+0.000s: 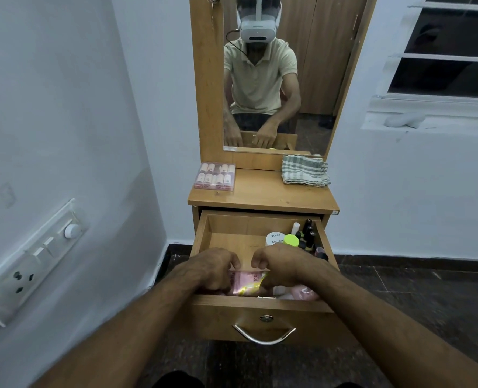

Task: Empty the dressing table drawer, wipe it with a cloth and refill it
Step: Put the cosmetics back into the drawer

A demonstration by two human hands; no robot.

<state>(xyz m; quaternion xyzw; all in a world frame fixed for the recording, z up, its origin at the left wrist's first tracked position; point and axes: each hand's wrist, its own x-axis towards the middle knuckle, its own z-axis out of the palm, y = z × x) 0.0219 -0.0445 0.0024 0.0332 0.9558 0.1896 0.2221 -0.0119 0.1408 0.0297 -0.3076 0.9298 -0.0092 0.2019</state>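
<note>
Inside the open drawer (226, 233), at its front, a pink packet (247, 282) is held by both hands: the left hand (214, 268) and the right hand (281, 267) are each curled in a narrow grip on it. At the drawer's right side bottles (308, 236) and a jar (274, 238) are kept, and on the worktop (260, 193) a cloth (304, 170) and a clear box (215, 176) are placed well apart.

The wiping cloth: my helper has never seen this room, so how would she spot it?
Start at the wooden dressing table under the mirror. On its top, back right corner, lies a folded checked cloth, soft and green-and-white, unlike the clear box of bottles on the left.
</note>
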